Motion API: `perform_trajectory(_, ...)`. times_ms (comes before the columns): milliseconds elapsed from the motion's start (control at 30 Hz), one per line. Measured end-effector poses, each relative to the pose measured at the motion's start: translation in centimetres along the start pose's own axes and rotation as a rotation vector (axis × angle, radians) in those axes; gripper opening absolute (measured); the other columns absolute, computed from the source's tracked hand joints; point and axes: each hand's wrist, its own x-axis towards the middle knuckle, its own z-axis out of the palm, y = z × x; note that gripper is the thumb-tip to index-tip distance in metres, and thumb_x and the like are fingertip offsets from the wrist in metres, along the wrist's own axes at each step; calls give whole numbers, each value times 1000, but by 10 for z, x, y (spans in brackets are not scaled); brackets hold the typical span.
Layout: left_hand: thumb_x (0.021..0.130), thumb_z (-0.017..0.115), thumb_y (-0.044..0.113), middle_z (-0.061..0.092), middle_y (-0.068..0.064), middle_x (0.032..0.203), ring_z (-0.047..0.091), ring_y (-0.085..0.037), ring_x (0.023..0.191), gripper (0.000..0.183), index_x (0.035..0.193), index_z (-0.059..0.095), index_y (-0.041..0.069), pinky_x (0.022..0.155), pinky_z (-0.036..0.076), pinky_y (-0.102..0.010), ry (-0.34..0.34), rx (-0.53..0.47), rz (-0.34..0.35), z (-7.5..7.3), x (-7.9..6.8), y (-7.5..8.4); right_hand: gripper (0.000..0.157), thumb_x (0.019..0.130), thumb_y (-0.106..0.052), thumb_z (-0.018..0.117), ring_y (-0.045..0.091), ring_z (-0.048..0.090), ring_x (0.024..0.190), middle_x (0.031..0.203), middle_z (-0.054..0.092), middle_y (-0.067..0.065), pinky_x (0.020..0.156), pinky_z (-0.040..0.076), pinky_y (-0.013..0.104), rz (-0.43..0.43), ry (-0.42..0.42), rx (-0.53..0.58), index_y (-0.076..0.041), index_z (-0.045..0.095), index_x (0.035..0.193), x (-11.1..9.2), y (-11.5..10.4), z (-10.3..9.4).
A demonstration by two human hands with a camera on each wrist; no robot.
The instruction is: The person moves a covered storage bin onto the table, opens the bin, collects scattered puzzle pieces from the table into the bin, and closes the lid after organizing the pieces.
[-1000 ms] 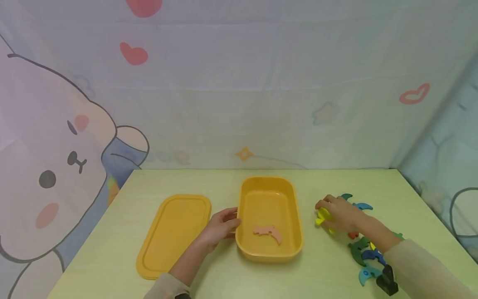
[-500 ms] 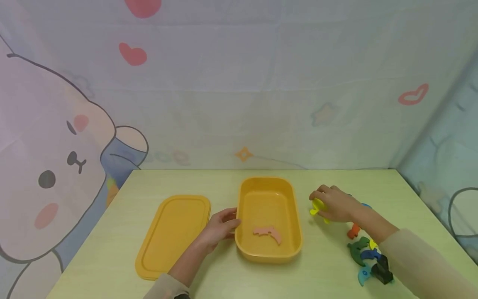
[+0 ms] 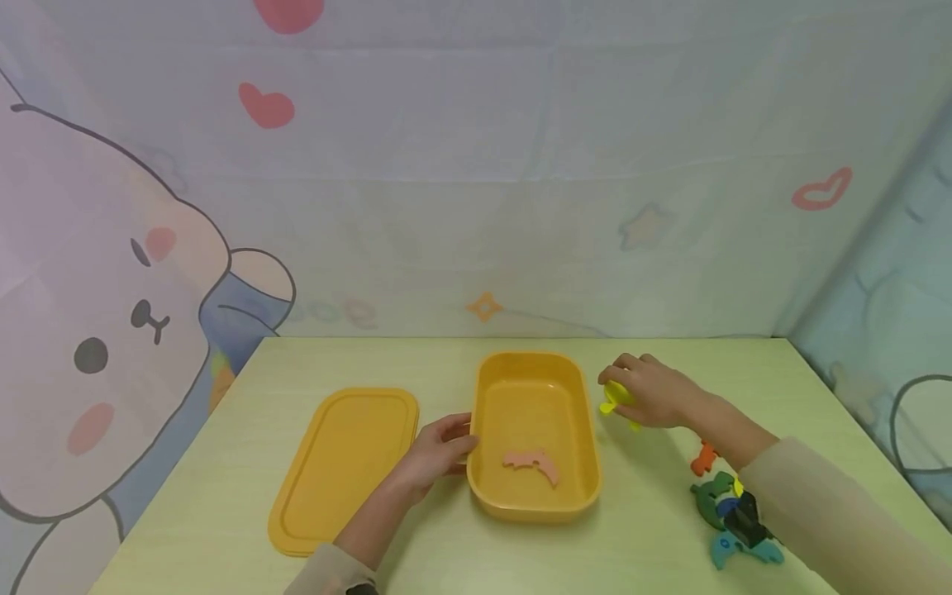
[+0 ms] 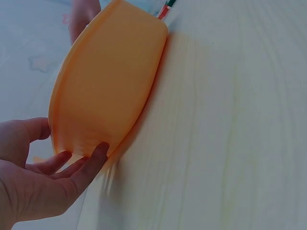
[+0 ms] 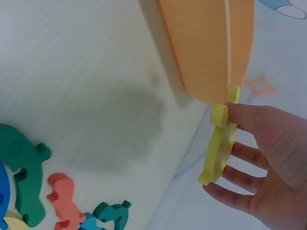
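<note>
Pale wood-grain desk [image 3: 439,541] carries everything. Deep rounded orange-yellow plastic tub [image 3: 535,514]: probably light, could skid or tip if bumped, since left hand [image 3: 435,454] only rests relaxed fingers on its wall, thumb at rim. Right hand [image 3: 654,392] pinches chunky yellow animal-shaped piece [image 5: 220,153] above desk, just beside tub; loose pinch could drop it, low carry could clip rim. Flat pink animal-shaped piece [image 3: 531,463] inside tub could get knocked.

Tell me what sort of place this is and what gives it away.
Probably an indoor play corner, or a spot staged to look like one: a backdrop printed with a cartoon animal and hearts, a pale table, and small colourful toy-like pieces near a yellow box.
</note>
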Motion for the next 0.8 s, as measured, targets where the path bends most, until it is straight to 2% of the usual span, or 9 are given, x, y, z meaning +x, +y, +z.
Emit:
perform_trajectory(300,93,51,12,43,-26,134,56,-33,109,50,138,35,-4,82,53,-41,-1,-5,-1,-1,-1,0,34,81,-14,68,35,53,93,110,56,15,81,48,46,-41,4,-23,-8,58,113,17,-14,-9)
perform_trajectory(800,93,51,13,44,-26,134,54,-34,111,50,138,35,-4,82,53,-42,-11,-12,9,-1,0,-2,36,83,-20,68,34,51,100,118,53,13,79,50,45,-58,-63,-18,-10,57,116,41,-39,-14)
